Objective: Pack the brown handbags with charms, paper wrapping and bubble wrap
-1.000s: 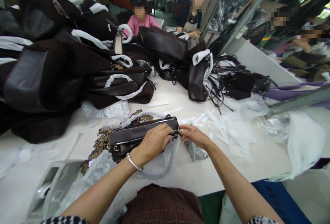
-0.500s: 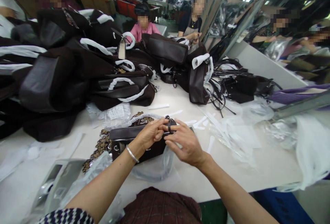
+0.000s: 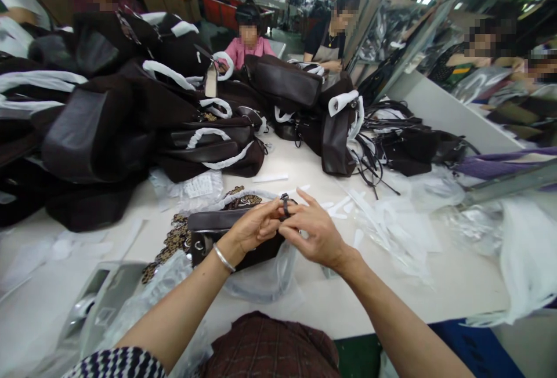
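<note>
A small dark brown handbag [image 3: 213, 221] lies on the table in front of me, with silver zips and rings showing on its side. Its carrying handles are wrapped in pale plastic; one handle [image 3: 256, 297] lies toward me. Above the bag's right end, my left hand [image 3: 255, 228] pinches a small dark strap loop [image 3: 285, 204] between thumb and fingers. My right hand [image 3: 319, 232] closes on the same loop from the right, its index finger raised. The fingers hide part of the loop and the bag's right end. Leopard-print pieces [image 3: 174, 239] lie beside and behind the bag.
Dark bags with white-wrapped handles [image 3: 87, 134] are heaped at the left and back. Thin straps [image 3: 374, 163] and clear plastic [image 3: 400, 221] lie at the right. A grey device [image 3: 108, 297] stands at lower left. Other people sit or stand beyond the table.
The strap loop now stands more upright between my fingers, and my right index finger has lifted. The bag stays in place on the table; the whole view has shifted slightly.
</note>
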Motion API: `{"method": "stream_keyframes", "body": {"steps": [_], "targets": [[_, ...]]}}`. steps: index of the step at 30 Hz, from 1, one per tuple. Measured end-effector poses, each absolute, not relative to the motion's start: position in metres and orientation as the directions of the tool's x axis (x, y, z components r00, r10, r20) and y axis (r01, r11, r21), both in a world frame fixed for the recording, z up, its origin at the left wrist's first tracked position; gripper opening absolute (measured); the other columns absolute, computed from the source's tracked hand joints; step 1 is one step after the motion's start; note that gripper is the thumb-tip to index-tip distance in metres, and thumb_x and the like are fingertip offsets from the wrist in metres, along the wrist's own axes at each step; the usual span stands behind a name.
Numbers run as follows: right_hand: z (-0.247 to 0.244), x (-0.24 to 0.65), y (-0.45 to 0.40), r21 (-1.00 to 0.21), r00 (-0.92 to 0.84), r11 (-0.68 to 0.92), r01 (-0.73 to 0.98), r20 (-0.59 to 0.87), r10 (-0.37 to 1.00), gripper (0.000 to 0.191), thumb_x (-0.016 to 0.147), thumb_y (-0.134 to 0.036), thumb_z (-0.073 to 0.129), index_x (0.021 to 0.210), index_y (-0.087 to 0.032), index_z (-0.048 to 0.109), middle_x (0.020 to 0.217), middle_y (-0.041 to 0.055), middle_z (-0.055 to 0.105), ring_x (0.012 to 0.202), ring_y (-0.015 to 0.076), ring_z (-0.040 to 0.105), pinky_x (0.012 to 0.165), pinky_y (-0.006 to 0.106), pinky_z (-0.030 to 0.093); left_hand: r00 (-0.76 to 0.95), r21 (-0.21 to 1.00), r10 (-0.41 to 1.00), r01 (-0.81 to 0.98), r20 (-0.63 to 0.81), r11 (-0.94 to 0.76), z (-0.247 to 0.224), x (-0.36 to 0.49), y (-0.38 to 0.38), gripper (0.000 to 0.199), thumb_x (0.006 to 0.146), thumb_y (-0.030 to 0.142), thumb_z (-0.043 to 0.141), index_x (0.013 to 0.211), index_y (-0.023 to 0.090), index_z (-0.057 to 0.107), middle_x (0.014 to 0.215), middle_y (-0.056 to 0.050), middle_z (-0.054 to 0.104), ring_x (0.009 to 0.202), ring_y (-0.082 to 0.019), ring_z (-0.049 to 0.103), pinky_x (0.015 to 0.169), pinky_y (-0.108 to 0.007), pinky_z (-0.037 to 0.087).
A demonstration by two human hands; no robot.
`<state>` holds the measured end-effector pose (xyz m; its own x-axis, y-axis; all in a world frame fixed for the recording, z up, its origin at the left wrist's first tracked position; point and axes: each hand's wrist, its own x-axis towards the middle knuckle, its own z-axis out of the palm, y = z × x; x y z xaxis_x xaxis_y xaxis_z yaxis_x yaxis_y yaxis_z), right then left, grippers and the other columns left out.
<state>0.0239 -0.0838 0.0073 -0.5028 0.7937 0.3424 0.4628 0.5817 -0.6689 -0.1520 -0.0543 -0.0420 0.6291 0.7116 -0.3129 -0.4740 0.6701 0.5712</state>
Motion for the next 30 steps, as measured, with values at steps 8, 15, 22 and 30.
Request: {"method": "stream_keyframes", "body": {"steps": [8, 15, 22, 30], "targets": [[-0.077, 0.038, -0.047, -0.816, 0.151, -0.126, 0.564, -0.048, 0.987, 0.056, 0.083, -0.058, 0.057, 0.119, -0.016, 0.06, 0.113, 0.0143, 0.064, 0.092, 0.0236, 0.064, 0.085, 0.039, 0.052, 0.564, 0.563, 0.771, -0.549, -0.296, 0.618, -0.04, -0.158, -0.055, 0.028, 0.084, 0.034, 0.069, 0.097, 0.01, 0.067, 0.071, 0.002, 0.057, 0.038, 0.003, 0.031, 0.034, -0.01, 0.022], [-0.12, 0.017, -0.036, -0.72, 0.088, -0.02, 0.694, 0.057, 0.994, 0.049, 0.089, -0.063, 0.043, 0.101, -0.021, 0.065, 0.082, 0.0032, 0.066, 0.075, 0.0202, 0.061, 0.073, 0.032, 0.046, 0.477, 0.667, 0.813, -0.49, -0.334, 0.561, -0.039, -0.151, -0.065, 0.034, 0.08, 0.046, 0.067, 0.081, 0.013, 0.06, 0.064, 0.003, 0.053, 0.038, 0.0, 0.031, 0.036, -0.014, 0.018], [-0.13, 0.037, -0.023, -0.618, -0.1, 0.201, 0.76, 0.195, 0.976, 0.05, 0.084, -0.066, 0.047, 0.085, -0.02, 0.067, 0.05, -0.0033, 0.049, 0.049, 0.0166, 0.049, 0.056, 0.028, 0.038, 0.362, 0.666, 0.843, -0.518, -0.398, 0.537, -0.044, -0.175, -0.067, 0.037, 0.079, 0.049, 0.065, 0.074, 0.015, 0.053, 0.065, 0.003, 0.053, 0.041, -0.002, 0.035, 0.039, -0.016, 0.02], [-0.129, 0.037, -0.026, -0.633, -0.059, 0.157, 0.758, 0.173, 0.983, 0.052, 0.095, -0.057, 0.032, 0.072, -0.022, 0.062, 0.068, 0.0049, 0.066, 0.066, 0.0206, 0.061, 0.066, 0.03, 0.042, 0.371, 0.669, 0.824, -0.483, -0.429, 0.565, -0.039, -0.193, -0.081, 0.03, 0.082, 0.043, 0.061, 0.078, 0.013, 0.058, 0.069, 0.002, 0.056, 0.041, -0.001, 0.036, 0.039, -0.016, 0.022]]}}
